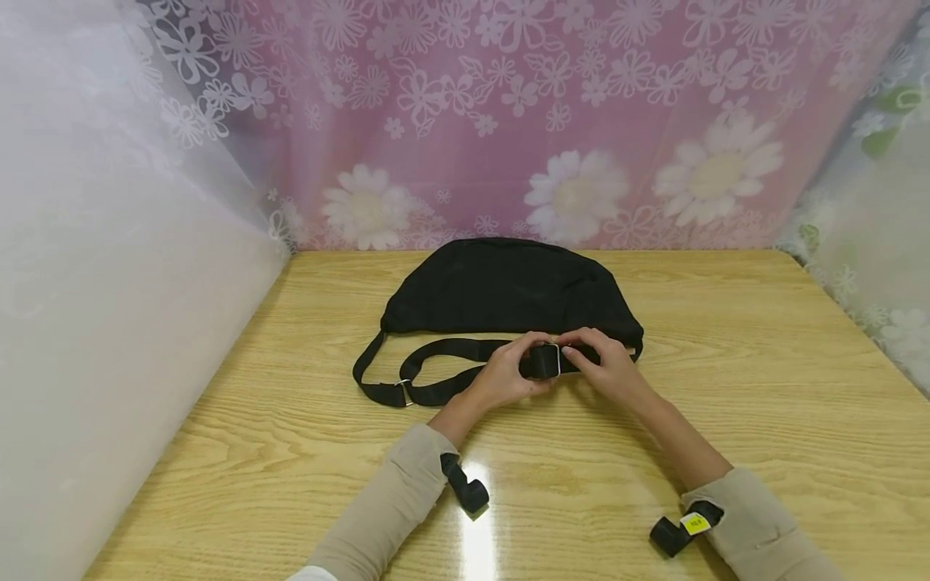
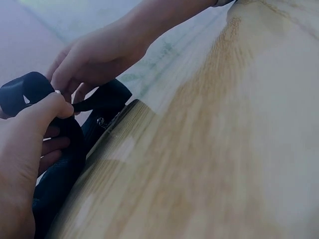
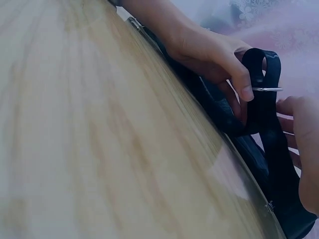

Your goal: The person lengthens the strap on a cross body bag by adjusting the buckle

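Observation:
A black waist bag lies at the back of the table, with its webbing strap looped in front. My left hand grips the strap beside a metal slide buckle; in the right wrist view the left thumb presses at the edge of the buckle. A short strap loop stands up through the buckle. On the other side, my right hand pinches the strap close to the buckle, its fingers partly behind the webbing. In the left wrist view both hands meet at the strap.
A second metal ring sits on the strap at the left. Black bands hang from both beige sleeves. The wooden table is bounded by a pink floral curtain behind and a pale sheet at the left.

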`<state>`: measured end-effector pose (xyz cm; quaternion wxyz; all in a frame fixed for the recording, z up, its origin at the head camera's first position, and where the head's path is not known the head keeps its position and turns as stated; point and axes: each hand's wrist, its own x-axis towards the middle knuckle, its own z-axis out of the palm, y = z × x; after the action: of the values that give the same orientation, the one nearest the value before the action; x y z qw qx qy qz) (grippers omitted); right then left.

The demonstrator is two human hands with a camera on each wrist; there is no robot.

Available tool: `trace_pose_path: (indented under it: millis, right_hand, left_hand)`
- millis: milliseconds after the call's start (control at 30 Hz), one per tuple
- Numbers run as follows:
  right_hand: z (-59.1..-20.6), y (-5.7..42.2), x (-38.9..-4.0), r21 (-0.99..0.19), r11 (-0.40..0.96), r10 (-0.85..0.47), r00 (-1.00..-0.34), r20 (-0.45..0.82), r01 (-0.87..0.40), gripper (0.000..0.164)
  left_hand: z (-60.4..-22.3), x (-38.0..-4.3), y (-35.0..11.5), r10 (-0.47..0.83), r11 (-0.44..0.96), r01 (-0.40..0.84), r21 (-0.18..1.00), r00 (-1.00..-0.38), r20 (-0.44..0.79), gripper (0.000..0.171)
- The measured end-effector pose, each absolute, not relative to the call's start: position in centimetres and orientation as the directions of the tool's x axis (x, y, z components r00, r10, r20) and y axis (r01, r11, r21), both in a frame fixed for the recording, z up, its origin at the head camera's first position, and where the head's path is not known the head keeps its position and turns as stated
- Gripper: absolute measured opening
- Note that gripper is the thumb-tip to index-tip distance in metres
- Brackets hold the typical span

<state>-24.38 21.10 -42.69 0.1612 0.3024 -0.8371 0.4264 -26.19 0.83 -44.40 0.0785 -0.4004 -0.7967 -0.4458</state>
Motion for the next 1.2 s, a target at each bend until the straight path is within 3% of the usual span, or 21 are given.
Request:
trace_pose_path:
  millis: [267,467,633,1000,1200]
  right_hand:
    - [-39.9,19.8,-22.5,-0.563,0.458,-0.317,-0.719,0.619,-0.687,0.015]
    - [-42.3,21.7,-24.4,-0.550,0.508,-0.236,-0.721,0.652,-0.663,0.013]
    - [-43.0,22.4,-24.9,-0.547,0.566,-0.190,-0.744,0.641,-0.617,0.011]
    - [-42.9,21.1,-24.7,-0.530,0.498,-0.392,-0.724,0.568,-0.686,0.018]
    - [-42.9,20.9,-24.5,-0.562,0.510,-0.378,-0.756,0.534,-0.651,0.019]
  left_hand:
    - [-44.4,-26.2,0.8,0.531,0.285,0.729,0.622,-0.660,0.531,0.057]
    - [-44.4,-26.3,1.0,0.452,0.265,0.745,0.613,-0.657,0.603,0.054]
    - [-44.5,-26.2,1.0,0.439,0.266,0.728,0.631,-0.675,0.593,0.053]
    - [-44.7,-26.1,0.6,0.541,0.293,0.731,0.617,-0.658,0.523,0.057]
    - [-44.6,-26.1,0.6,0.548,0.284,0.734,0.617,-0.653,0.524,0.057]
